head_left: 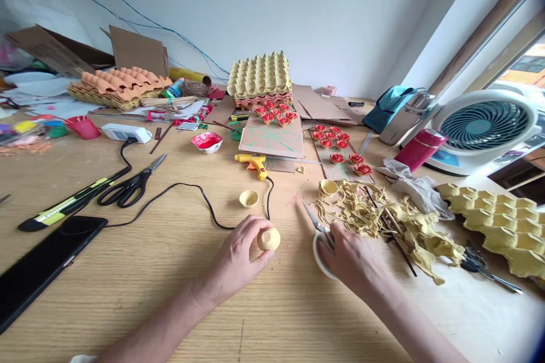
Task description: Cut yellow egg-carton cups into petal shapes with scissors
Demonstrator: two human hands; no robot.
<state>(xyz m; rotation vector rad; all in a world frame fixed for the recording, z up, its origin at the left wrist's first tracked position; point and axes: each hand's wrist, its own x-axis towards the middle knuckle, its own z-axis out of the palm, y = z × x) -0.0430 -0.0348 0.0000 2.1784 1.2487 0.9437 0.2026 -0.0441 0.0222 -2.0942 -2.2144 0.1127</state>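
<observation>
Between the thumb and fingers of my left hand is a pale yellow egg-carton cup, its rounded bottom facing me. My right hand is closed around the scissors, whose white handle loop shows beside the fingers. Their blades point up and left, just above or on the table; I cannot tell which. One cut cup stands open side up beyond my left hand. Other cups sit by a heap of carton trimmings, to the right of the scissors' blades. A yellow glue gun lies farther back.
Red paper-pulp roses stand on cardboard at the back. Black scissors, a utility knife and a phone lie left. An egg tray and a fan are right. A black cord crosses the table.
</observation>
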